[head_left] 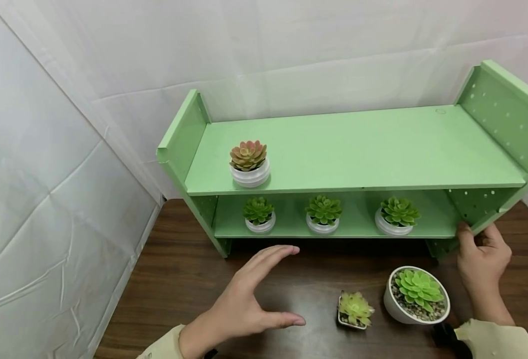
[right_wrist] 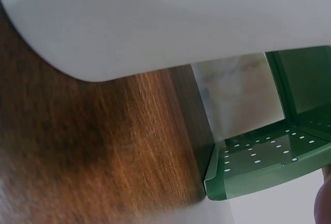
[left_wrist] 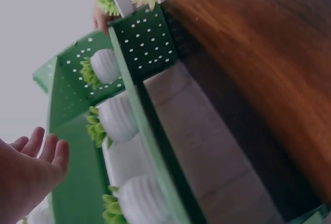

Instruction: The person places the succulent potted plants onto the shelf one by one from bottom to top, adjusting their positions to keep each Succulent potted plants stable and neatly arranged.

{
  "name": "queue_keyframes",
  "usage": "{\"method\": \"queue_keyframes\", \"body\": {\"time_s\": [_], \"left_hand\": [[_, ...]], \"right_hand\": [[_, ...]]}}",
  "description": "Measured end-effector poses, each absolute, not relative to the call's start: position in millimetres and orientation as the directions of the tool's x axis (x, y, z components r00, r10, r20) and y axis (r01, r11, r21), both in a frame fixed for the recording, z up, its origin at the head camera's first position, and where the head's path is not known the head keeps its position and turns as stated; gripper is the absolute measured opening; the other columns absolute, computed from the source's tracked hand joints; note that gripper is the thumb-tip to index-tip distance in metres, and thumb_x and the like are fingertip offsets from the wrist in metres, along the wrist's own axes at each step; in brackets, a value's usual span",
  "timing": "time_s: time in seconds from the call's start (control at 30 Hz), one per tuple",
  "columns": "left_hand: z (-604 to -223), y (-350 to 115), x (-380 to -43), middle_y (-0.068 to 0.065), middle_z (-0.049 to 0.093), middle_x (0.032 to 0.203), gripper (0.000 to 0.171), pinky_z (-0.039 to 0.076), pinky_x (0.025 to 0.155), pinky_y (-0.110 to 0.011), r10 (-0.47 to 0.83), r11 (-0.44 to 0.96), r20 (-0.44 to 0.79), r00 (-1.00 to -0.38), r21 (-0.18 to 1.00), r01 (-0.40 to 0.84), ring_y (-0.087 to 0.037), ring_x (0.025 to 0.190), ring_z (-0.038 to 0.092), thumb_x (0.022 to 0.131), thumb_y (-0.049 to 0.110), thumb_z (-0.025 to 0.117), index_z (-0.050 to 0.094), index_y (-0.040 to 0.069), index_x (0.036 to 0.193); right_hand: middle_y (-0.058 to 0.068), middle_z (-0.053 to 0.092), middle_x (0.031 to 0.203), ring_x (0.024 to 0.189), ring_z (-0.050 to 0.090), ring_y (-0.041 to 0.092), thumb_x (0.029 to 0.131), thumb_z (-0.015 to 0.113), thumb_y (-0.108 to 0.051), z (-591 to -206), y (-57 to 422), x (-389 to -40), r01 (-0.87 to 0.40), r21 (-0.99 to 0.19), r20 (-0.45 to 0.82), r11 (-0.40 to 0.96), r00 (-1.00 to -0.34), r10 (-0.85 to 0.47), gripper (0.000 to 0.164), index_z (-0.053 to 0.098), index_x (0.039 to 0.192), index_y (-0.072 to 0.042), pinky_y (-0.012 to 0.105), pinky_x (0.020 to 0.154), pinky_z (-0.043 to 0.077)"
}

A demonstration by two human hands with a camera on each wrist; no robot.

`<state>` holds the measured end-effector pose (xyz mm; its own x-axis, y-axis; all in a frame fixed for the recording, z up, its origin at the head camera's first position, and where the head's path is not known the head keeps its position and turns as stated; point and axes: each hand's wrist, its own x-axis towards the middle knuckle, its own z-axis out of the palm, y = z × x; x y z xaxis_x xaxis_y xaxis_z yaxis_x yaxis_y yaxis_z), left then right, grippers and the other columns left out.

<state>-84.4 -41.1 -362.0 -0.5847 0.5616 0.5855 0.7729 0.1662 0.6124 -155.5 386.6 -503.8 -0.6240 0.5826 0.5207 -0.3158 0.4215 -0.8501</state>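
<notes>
A light green two-tier shelf [head_left: 372, 149] with perforated side panels stands on the table. My right hand [head_left: 484, 257] grips the lower front of its right panel, thumb on the inner side and fingers outside. In front of the shelf, my left hand [head_left: 241, 299] hovers with thumb and fingers spread, holding nothing. One reddish succulent [head_left: 249, 162] in a white pot sits at the left of the top tier. Three green succulents in white pots stand along the lower tier: left [head_left: 259, 214], middle [head_left: 323, 214] and right [head_left: 397, 216].
On the dark wooden table [head_left: 156, 299], a small yellow-green succulent [head_left: 355, 310] in a square pot stands before the shelf. Close to my right forearm is a larger round white pot [head_left: 396, 304] with a green succulent and pebbles. White fabric [head_left: 111, 60] hangs behind and at the left.
</notes>
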Motion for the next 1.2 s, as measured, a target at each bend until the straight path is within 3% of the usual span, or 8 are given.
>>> {"method": "queue_keyframes", "body": {"time_s": [0.13,0.27,0.53,0.77,0.93,1.2], "left_hand": [[-376.8,-39.1,-90.4,-0.008,0.05,0.14,0.101,0.04,0.104,-0.04,0.588,0.157,0.494,-0.64,0.707,0.69,-0.025,0.129,0.046,0.064,0.01,0.093,0.039,0.005,0.148],[-404.9,-34.4,-100.2,-0.002,0.048,0.143,0.103,0.041,0.102,-0.036,0.62,0.167,0.422,-0.662,0.753,0.636,-0.02,0.128,0.046,0.065,0.015,0.094,0.036,0.01,0.151],[-436.6,-17.6,-112.8,0.004,0.051,0.14,0.091,0.041,0.102,-0.035,0.663,0.183,0.312,-0.68,0.814,0.551,-0.01,0.125,0.047,0.068,0.022,0.093,0.044,0.019,0.145],[-450.2,-7.2,-113.3,0.005,0.051,0.139,0.086,0.042,0.101,-0.031,0.684,0.215,0.259,-0.682,0.822,0.527,-0.009,0.12,0.05,0.07,0.025,0.092,0.046,0.019,0.142],[-460.2,-2.6,-112.1,0.008,0.051,0.138,0.085,0.041,0.102,-0.031,0.694,0.229,0.161,-0.702,0.875,0.427,-0.011,0.119,0.052,0.07,0.023,0.092,0.046,0.021,0.141],[-474.1,8.6,-109.4,0.002,0.051,0.138,0.084,0.039,0.103,-0.027,0.739,0.251,0.098,-0.667,0.878,0.407,-0.014,0.122,0.051,0.073,0.023,0.09,0.044,0.017,0.143]], "right_hand": [[-0.005,0.071,0.099,0.081,0.064,0.002,0.092,0.059,-0.002,-503.5,387.4,-155.6,-0.307,-0.853,0.515,0.422,-0.629,0.583,0.028,0.069,0.117,0.006,0.013,0.067,0.045],[-0.004,0.071,0.1,0.081,0.064,0.002,0.092,0.059,-0.001,-503.8,388.6,-156.2,-0.304,-0.855,0.511,0.42,-0.629,0.586,0.028,0.069,0.117,0.006,0.013,0.067,0.046],[-0.002,0.071,0.1,0.081,0.064,0.003,0.092,0.058,-0.001,-505.3,388.5,-158.6,-0.319,-0.855,0.514,0.409,-0.632,0.581,0.028,0.069,0.118,0.006,0.013,0.067,0.046],[-0.002,0.071,0.102,0.081,0.064,0.003,0.093,0.058,-0.002,-503.6,387.2,-158.7,-0.309,-0.854,0.513,0.418,-0.634,0.579,0.029,0.069,0.119,0.003,0.013,0.067,0.046],[-0.001,0.071,0.103,0.083,0.065,0.003,0.093,0.058,-0.001,-502.9,387.4,-158.3,-0.308,-0.856,0.509,0.414,-0.639,0.577,0.029,0.069,0.119,0.003,0.013,0.068,0.047],[-0.002,0.072,0.101,0.08,0.064,0.003,0.093,0.059,-0.002,-504.9,388.4,-156.3,-0.318,-0.856,0.511,0.407,-0.637,0.577,0.028,0.069,0.118,0.005,0.013,0.066,0.046]]}}
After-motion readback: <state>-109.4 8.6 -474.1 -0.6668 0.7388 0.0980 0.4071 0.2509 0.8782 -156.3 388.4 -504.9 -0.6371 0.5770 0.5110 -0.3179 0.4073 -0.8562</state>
